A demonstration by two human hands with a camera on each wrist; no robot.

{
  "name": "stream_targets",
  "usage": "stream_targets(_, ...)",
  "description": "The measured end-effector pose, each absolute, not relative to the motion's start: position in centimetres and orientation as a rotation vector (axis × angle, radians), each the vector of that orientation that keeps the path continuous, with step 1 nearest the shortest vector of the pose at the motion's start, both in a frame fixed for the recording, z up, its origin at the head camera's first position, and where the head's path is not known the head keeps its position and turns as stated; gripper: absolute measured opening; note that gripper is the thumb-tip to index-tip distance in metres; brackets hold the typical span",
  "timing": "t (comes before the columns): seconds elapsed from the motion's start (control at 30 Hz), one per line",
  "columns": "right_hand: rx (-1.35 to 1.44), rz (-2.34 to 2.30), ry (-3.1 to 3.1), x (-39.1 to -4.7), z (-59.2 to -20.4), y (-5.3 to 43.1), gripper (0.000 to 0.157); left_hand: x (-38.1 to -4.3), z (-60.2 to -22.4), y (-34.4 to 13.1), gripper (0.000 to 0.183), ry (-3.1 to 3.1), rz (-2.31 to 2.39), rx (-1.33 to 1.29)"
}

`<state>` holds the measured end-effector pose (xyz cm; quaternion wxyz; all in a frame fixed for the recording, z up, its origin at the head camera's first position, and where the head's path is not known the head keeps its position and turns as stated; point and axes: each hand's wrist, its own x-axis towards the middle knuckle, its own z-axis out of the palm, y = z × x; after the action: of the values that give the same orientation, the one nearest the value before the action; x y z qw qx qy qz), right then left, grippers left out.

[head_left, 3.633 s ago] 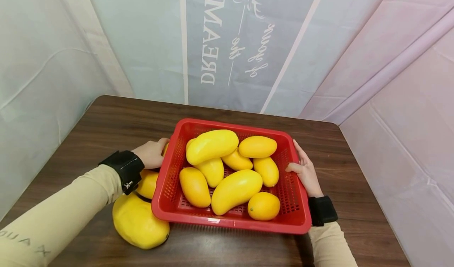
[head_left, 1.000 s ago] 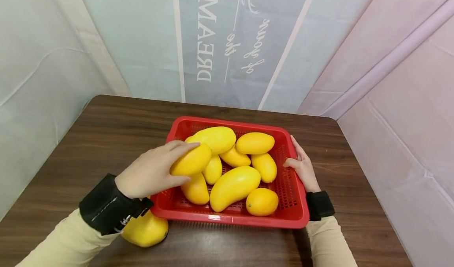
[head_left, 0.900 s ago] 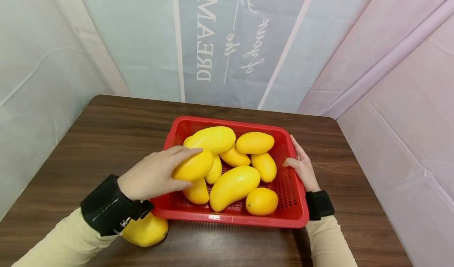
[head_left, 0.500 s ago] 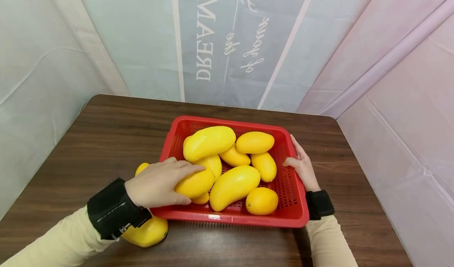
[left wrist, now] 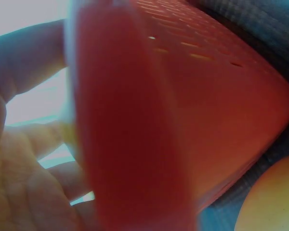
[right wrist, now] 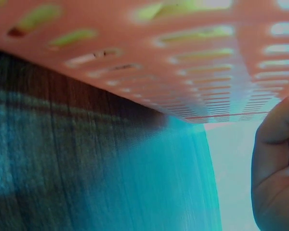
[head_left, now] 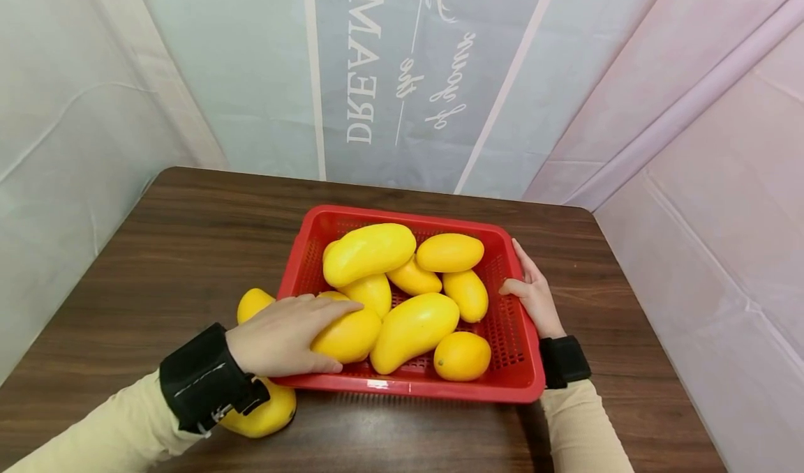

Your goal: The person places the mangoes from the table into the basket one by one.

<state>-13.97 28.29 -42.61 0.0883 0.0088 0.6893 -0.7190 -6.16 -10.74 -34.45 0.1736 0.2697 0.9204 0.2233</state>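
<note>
A red perforated plastic basket [head_left: 440, 389] full of yellow mangoes stands on the table, seen in the head view. My left hand [head_left: 279, 339] reaches over its left rim and grips a mango [head_left: 350, 336] at the near left corner, fingers over the top and thumb on the near side. Another mango lies partly hidden beneath it. My right hand [head_left: 535, 300] holds the right rim, thumb inside. In the left wrist view the basket's outer wall [left wrist: 221, 106] covers most of the held mango. The right wrist view shows the slotted basket side [right wrist: 192, 43] beside my right hand [right wrist: 277, 178].
Outside the basket on the left, a yellow fruit [head_left: 252, 303] shows behind my left hand. A larger yellow fruit [head_left: 266, 414] sits below that wrist, partly covered. The brown wooden table [head_left: 207, 229] meets a printed curtain [head_left: 264, 75] at the back.
My left hand was outside the basket on the left, then brought a mango over the rim. Over the last second it has lowered it towards the near left corner. My right hand stays on the rim.
</note>
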Motion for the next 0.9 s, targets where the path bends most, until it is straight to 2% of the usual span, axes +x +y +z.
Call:
stream_targets(0.6, 0.051, -2.105, 2.089, -14.1, -42.1, 28.2, 0.083, -6.4, -33.9, -11.7, 0.082, 2.503, 0.744, 0.713)
stream_targets(0.7, 0.043, -2.105, 2.094, -14.2, -42.1, 28.2, 0.083, -6.8, -33.8, -12.5, 0.077, 2.507, 0.833, 0.734)
stream_targets(0.9, 0.034, -2.096, 2.085, -14.5, -42.0, 28.2, 0.083, -7.8, -33.8, -15.8, 0.051, 2.718, 1.112, 0.712)
